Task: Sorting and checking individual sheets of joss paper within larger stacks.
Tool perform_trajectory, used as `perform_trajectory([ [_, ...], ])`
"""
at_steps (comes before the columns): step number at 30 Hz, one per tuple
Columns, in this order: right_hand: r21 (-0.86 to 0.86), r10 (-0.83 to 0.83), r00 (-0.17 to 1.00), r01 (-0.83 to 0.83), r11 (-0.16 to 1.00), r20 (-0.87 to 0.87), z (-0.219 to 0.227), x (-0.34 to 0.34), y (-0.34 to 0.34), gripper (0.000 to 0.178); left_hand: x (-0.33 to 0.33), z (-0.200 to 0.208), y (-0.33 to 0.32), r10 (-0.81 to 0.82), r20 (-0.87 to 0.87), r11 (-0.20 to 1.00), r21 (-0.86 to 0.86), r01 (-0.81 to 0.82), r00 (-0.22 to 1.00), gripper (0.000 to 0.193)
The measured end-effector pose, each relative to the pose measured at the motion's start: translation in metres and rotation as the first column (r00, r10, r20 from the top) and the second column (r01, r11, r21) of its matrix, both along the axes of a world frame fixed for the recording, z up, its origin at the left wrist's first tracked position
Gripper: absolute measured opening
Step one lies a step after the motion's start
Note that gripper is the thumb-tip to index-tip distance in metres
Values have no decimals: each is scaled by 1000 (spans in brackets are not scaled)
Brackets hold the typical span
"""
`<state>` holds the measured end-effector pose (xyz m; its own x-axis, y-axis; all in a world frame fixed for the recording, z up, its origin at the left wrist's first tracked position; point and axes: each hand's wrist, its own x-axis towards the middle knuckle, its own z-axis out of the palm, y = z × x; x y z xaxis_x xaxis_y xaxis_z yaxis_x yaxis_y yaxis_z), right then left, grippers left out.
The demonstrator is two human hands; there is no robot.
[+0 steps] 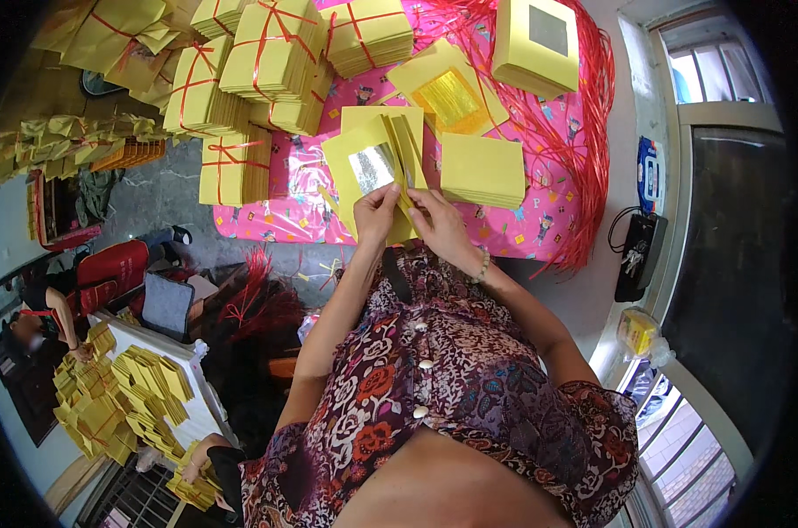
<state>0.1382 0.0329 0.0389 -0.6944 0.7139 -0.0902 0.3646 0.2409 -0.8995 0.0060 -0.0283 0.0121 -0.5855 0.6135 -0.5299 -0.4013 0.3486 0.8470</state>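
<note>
A fanned stack of yellow paper sheets (pixel 351 150) stands partly upright between my hands at the near edge of the pink table. Its leftmost sheet has a silver foil patch (pixel 372 168). My left hand (pixel 376 214) is closed, thumb and fingers pinching that sheet's lower edge. My right hand (pixel 441 227), a beaded bracelet on its wrist, holds the lower right edges of the other sheets; its fingertips are partly hidden among them. Just right of that hand lies a neat plain yellow stack (pixel 483 167).
Red-tied yellow bundles (pixel 271 53) are piled at the table's left. Beyond lie a sheet with gold foil (pixel 452 95) and a silver-patched stack (pixel 536 44). Red ribbon strands (pixel 600 114) drape the pink table cover (pixel 289 180) on the right. Other people work at a white table (pixel 207 400), lower left.
</note>
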Motion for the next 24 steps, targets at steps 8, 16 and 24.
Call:
perform_trajectory([
  [8, 16, -71, 997, 71, 997, 8, 6, 3, 5, 33, -1, -2, 0, -5, -5, 1000, -20, 5, 1000, 27],
  [16, 177, -44, 989, 19, 984, 140, 5, -3, 5, 43, -2, 3, 5, -59, -37, 998, -9, 59, 998, 28],
  [24, -159, -89, 970, 128, 979, 227, -30, -10, 19, 24, -30, 11, -18, -171, 52, 976, 144, 162, 984, 27],
])
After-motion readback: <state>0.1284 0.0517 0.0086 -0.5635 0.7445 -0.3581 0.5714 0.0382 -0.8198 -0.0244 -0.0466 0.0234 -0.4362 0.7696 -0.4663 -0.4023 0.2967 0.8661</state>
